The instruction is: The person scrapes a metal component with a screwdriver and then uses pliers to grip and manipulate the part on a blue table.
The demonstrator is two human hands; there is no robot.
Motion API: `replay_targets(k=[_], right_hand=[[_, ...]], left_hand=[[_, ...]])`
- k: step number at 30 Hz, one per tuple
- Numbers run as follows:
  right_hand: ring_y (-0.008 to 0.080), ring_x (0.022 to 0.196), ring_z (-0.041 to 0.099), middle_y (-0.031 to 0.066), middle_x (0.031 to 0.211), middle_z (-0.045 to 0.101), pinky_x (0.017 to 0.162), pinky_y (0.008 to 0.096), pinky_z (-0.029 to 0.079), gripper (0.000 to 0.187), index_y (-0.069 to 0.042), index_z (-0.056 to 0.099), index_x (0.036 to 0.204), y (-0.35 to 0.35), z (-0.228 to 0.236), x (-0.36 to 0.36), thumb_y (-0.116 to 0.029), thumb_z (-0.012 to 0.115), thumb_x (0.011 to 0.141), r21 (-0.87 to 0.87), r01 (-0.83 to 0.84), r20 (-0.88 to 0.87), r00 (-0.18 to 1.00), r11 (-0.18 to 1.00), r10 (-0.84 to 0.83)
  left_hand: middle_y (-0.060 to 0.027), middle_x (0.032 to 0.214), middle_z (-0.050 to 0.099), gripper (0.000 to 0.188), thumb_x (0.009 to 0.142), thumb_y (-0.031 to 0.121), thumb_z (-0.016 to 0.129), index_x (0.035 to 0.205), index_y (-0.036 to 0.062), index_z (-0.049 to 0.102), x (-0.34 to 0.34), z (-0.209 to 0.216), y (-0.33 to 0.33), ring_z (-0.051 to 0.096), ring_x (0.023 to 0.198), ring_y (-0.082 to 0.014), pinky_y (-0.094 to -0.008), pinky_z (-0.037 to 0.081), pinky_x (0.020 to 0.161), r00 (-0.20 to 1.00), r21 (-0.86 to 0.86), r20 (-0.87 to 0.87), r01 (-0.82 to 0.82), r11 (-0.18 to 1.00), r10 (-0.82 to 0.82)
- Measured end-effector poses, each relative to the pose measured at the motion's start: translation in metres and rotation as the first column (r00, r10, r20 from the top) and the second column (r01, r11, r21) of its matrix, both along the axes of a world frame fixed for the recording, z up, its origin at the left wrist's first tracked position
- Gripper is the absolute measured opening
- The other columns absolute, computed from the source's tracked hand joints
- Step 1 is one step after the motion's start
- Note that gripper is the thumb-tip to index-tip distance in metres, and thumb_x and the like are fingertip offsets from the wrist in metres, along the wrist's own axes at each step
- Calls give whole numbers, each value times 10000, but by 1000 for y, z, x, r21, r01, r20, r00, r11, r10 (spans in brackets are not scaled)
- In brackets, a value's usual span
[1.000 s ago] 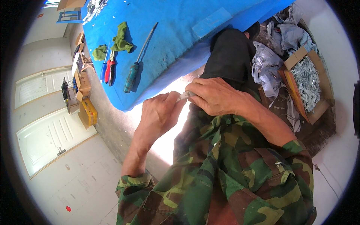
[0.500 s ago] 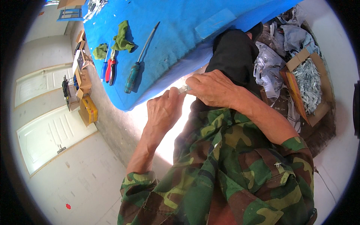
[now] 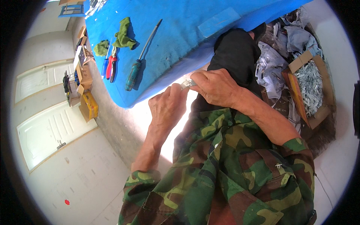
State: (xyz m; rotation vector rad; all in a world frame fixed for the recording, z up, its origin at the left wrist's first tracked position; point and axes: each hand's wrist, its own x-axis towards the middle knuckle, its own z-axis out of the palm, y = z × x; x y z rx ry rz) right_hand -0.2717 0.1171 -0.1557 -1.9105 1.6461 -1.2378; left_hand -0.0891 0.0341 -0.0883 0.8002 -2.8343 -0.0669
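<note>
Between my two hands, over my lap, is a small whitish and silvery piece (image 3: 186, 83), too small and bright to name. My left hand (image 3: 168, 103) is closed, its thumb and forefinger pinching the left end of the piece. From the other side my right hand (image 3: 216, 88) grips it with curled fingers, which hide part of it. On the blue-covered table beyond lie a long screwdriver (image 3: 133, 75) with a teal handle, red-handled pliers (image 3: 111, 67), a blue-handled screwdriver (image 3: 105, 66) and two green cloths (image 3: 124, 34).
To my right a cardboard box (image 3: 317, 80) holds many thin silvery strips, beside crumpled plastic bags (image 3: 270, 67). The table's blue cover (image 3: 168, 48) ends just past my hands. Cardboard boxes (image 3: 88, 107) stand along the left wall near white doors (image 3: 52, 131).
Both hands have shifted very slightly to the right with the small piece between them. My right-hand fingers have changed position a little on it. The tools lie as before.
</note>
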Motion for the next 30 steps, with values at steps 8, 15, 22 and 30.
replay_targets(k=[8,15,22,30], right_hand=[[347,726,698,122,775,655,605,457,552,263,-60,545,926,1,-2,5,-251,726,942,-40,61,-31,998,997,-63],[328,689,691,111,747,634,578,424,556,268,-61,543,924,1,-6,11,-250,732,938,-84,111,-69,991,990,-117],[320,676,688,105,738,627,557,417,546,264,-62,540,922,2,-5,12,-241,733,938,-98,123,-62,990,988,-130],[321,676,688,105,747,634,559,415,543,236,-71,546,926,-1,-1,24,-224,724,944,-68,205,-45,977,976,-209]], left_hand=[[-95,627,615,320,946,218,733,762,92,504,-3,-8,18,634,515,-312,-417,470,474,984,25,-32,-173,985,173],[-115,656,637,269,982,213,694,830,85,512,0,-19,26,638,536,-340,-431,478,490,958,86,0,-286,954,287],[-179,716,669,214,1017,218,636,913,60,538,-1,-27,40,662,616,-412,-509,500,542,930,182,-52,-348,920,363],[-247,771,686,203,1070,224,552,1007,36,509,-14,-36,53,656,702,-500,-575,497,631,816,505,-82,-461,730,573]])
